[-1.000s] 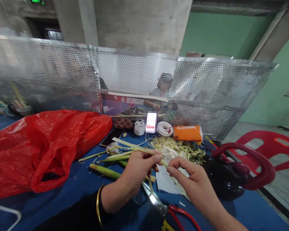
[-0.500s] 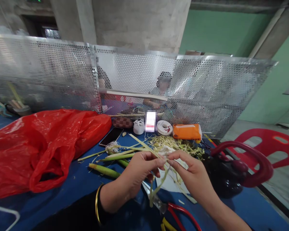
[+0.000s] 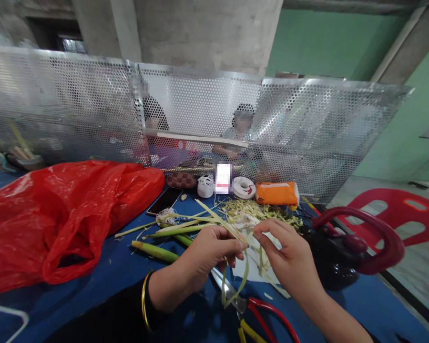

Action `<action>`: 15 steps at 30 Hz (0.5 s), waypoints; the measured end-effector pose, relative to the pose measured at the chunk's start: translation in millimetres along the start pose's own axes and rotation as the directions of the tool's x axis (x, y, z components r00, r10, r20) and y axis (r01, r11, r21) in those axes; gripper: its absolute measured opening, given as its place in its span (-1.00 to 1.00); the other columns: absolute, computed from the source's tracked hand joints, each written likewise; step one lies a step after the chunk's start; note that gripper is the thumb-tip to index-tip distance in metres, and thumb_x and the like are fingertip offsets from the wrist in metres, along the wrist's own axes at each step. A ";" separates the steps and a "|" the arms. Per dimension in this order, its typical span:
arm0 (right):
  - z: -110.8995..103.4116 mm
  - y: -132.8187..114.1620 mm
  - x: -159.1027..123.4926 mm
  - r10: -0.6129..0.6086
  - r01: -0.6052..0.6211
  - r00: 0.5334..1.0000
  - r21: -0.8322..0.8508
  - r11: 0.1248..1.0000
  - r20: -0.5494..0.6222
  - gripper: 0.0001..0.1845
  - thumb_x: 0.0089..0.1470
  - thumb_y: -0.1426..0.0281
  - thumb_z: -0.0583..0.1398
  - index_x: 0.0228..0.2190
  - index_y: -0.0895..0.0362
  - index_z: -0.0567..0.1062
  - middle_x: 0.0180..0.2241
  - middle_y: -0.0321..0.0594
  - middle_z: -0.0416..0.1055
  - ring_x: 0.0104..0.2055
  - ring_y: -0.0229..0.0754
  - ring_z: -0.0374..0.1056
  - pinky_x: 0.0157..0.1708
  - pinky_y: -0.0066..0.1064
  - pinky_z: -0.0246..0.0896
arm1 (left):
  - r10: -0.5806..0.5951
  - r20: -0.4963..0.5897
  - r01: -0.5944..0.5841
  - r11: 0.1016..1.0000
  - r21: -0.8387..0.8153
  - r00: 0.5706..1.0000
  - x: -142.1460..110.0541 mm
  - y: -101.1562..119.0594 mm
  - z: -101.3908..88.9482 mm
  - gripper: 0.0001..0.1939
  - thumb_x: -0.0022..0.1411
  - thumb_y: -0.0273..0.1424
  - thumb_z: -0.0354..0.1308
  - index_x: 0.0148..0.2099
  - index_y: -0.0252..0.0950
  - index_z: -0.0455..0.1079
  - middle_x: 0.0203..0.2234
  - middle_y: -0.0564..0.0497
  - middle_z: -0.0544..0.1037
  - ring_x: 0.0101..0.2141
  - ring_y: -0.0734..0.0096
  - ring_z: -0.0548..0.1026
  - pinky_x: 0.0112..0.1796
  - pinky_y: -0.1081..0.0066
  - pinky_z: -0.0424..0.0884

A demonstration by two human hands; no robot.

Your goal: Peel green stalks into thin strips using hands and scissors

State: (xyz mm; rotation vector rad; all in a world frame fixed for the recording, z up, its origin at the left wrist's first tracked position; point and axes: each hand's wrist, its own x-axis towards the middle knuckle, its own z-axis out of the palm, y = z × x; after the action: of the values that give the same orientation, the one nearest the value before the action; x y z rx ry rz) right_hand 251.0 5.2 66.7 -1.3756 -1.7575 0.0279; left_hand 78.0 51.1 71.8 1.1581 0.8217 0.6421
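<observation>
My left hand [image 3: 204, 257] and my right hand [image 3: 289, 259] meet above the blue table [image 3: 93, 295], both pinching thin pale green leaf strips [image 3: 236, 238]. One strip curls down in a loop [image 3: 236, 286] between the hands. More strips stick out to the upper left past my left fingers. Red-handled scissors [image 3: 260, 309] lie on the table just below the hands. Several green stalks [image 3: 157, 251] lie left of my left hand. A pile of pale shreds [image 3: 257, 212] sits behind my hands.
A red plastic bag [image 3: 64, 214] fills the left side. A dark kettle with a red handle [image 3: 353, 247] stands at the right. A phone [image 3: 164, 201], tape roll [image 3: 244, 187] and orange packet [image 3: 277, 194] lie before a perforated metal screen [image 3: 200, 114]. People sit behind it.
The strip has bent from straight into a hanging loop between my hands. My hands have come closer together and my right hand has risen slightly.
</observation>
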 end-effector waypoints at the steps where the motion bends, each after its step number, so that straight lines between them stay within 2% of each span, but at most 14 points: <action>1: 0.0 0.3 0.0 0.004 -0.004 1.000 -0.008 1.000 -0.007 -0.84 0.15 0.39 0.12 -0.46 0.07 0.42 -0.41 -0.22 0.46 -0.29 -0.08 0.36 -0.21 -0.24 0.19 | 0.000 0.011 0.000 1.000 0.000 1.000 0.1 -0.4 -0.6 -0.81 -0.06 -0.33 0.30 -0.44 -0.36 0.44 -0.64 0.08 0.45 -0.66 0.61 0.30 -0.65 0.56 0.06; 4: -0.3 1.3 0.4 0.039 -0.039 0.999 0.020 0.999 0.001 -0.86 0.14 0.37 0.14 -0.43 0.06 0.47 -0.37 -0.20 0.49 -0.25 -0.06 0.37 -0.17 -0.20 0.20 | 0.003 0.021 -0.002 1.000 -0.006 1.000 -0.4 0.3 -1.1 -0.80 -0.05 -0.32 0.29 -0.43 -0.36 0.45 -0.61 0.07 0.46 -0.65 0.61 0.31 -0.65 0.57 0.07; 8: -2.2 -0.1 3.1 0.137 -0.157 0.986 0.236 0.959 0.099 -0.79 0.17 0.29 0.12 -0.33 0.07 0.55 -0.27 -0.17 0.52 -0.18 -0.06 0.41 -0.13 -0.24 0.25 | -0.016 0.073 0.016 1.000 -0.007 0.997 -2.4 3.4 1.6 -0.69 0.01 -0.18 0.23 -0.47 -0.37 0.44 -0.57 0.00 0.50 -0.65 0.59 0.32 -0.67 0.56 0.10; 12: -5.4 -4.9 6.8 0.196 -0.257 0.960 0.349 0.901 0.201 -0.71 0.15 0.23 0.12 -0.39 0.09 0.58 -0.32 -0.20 0.54 -0.20 -0.08 0.43 -0.15 -0.29 0.28 | -0.045 0.103 0.038 0.997 0.065 0.994 -5.6 5.2 6.3 -0.69 0.01 -0.19 0.20 -0.47 -0.38 0.44 -0.59 0.00 0.50 -0.67 0.58 0.31 -0.68 0.55 0.13; 15: -5.4 -8.4 7.6 0.219 -0.321 0.932 0.375 0.870 0.289 -0.75 0.08 0.23 0.18 -0.44 0.10 0.59 -0.40 -0.22 0.52 -0.28 -0.11 0.41 -0.21 -0.29 0.27 | -0.056 0.109 0.042 0.991 0.127 0.992 -7.9 4.7 8.9 -0.74 0.00 -0.24 0.17 -0.47 -0.37 0.44 -0.60 0.01 0.49 -0.67 0.58 0.31 -0.68 0.55 0.14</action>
State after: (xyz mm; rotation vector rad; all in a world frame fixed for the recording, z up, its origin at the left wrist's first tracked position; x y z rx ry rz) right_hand 247.9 5.5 78.9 -1.3233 -1.6066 0.7137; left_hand 80.9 41.4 79.7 1.2712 0.8009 0.4861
